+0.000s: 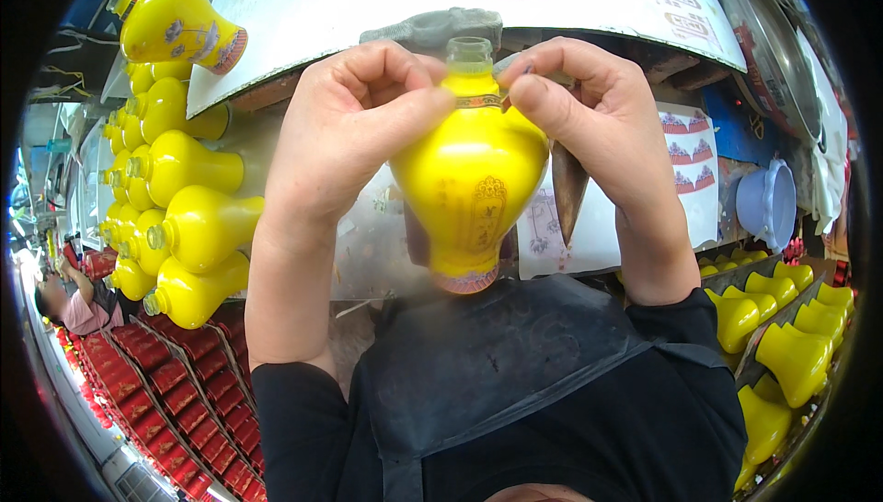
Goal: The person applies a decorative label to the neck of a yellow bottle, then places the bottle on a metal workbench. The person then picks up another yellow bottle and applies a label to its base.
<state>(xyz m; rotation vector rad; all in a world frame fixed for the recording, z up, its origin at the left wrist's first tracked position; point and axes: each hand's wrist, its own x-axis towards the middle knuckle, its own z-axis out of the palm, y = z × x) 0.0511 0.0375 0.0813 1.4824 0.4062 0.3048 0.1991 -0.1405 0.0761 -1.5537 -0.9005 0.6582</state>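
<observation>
Rows of yellow bottles [189, 226] crowd the surface while both hands, left hand [354, 120] and right hand [584, 111], pinch the neck of a yellow vase-shaped bottle [469, 180] propped on the lap, so I'd smooth that neck band [478, 102] slowly and evenly

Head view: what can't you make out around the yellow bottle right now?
- Yellow bottle shoulder: covered by the left hand and right hand.
- Whatever the right fingers pinch at the neck band: too small to identify.
- Bottle base: partly hidden against the dark apron.
- Sheet patterns: too small.
</observation>
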